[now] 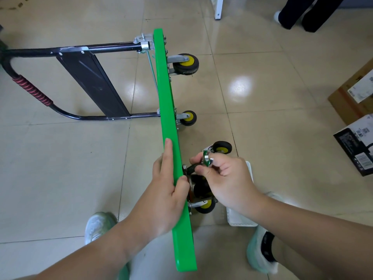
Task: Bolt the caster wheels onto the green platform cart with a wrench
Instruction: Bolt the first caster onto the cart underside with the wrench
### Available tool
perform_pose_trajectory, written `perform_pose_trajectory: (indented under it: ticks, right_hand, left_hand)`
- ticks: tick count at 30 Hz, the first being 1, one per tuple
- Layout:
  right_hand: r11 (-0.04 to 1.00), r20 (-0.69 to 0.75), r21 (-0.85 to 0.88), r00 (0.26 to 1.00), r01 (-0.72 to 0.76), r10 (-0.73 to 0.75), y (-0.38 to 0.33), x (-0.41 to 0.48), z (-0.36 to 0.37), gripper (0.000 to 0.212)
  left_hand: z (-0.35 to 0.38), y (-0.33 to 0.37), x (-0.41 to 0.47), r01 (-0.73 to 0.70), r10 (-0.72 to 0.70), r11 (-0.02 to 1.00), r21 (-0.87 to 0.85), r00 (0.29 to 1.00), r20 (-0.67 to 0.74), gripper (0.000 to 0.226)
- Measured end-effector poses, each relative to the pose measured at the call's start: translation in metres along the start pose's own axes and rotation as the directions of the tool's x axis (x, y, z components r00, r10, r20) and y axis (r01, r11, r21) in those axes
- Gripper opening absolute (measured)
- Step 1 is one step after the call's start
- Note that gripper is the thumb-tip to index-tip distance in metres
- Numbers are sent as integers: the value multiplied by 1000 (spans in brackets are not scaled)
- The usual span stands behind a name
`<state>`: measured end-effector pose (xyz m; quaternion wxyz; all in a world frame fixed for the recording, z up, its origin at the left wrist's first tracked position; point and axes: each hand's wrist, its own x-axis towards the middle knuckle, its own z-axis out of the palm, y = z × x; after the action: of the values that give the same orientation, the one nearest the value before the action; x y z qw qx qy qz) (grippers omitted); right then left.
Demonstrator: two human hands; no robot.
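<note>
Currently the green platform cart [167, 110] is stood on one long edge on the glossy beige tiled floor [272, 87], its smooth painted deck seen as a narrow strip. Its black tubular handle [30, 89], wrapped in ribbed red grip, is laid flat on the tiles to the left. The upper edge of the deck is gripped by the left hand [167, 188], the index finger laid straight along it and the thumb hooked over the wheel side. A small wrench [201, 163], dark in the shank with a shiny ring end, is pinched by the curled fingers of the right hand [226, 178] and set against the deck just above the nearest caster [204, 205]. Two black rubber casters with yellow hubs [186, 63] [188, 117] are seen fixed farther along. Another caster [222, 147] lies beside a white plastic tray [241, 219].
</note>
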<state>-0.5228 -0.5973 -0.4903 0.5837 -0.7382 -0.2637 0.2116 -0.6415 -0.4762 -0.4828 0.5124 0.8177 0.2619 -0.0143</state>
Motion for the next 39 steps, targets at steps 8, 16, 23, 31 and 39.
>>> perform_pose_trajectory:
  ticks: [8, 16, 23, 31, 39]
  right_hand:
    - [986, 20, 158, 999, -44, 41, -20, 31, -28, 26]
    - [944, 82, 178, 960, -278, 268, -13, 85, -14, 16]
    - [921, 175, 30, 909, -389, 378, -4, 111, 3, 15]
    - [889, 223, -39, 863, -456, 453, 2, 132, 15, 9]
    - [878, 297, -85, 829, -471, 473, 9, 129, 27, 16]
  left_hand:
    - [-2, 0, -1, 3, -3, 1000, 0, 1000, 15, 84]
    - [-4, 2, -2, 17, -17, 1000, 7, 998, 53, 84]
    - [-7, 2, -3, 6, -7, 1000, 9, 997, 78, 84]
    - [-10, 3, -3, 7, -9, 1000, 23, 995, 102, 85]
    - [-12, 3, -2, 17, -22, 999, 43, 993, 119, 85]
